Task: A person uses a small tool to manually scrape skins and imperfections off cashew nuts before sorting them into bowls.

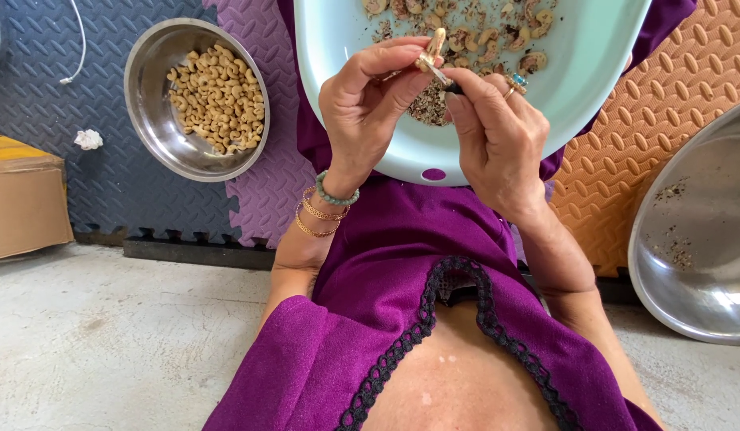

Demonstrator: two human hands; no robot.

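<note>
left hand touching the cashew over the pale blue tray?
Touching. The head view shows the left hand pinching the cashew between thumb and fingertips above the pale blue tray, no gap visible.

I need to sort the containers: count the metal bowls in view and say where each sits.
2. One steel bowl of peeled cashews lies on the grey and purple mats, upper left. A second, nearly empty steel bowl sits at the right edge, partly cut off.

Pale tray (362,144) and right steel bowl (697,239), both edge-cropped.
</note>
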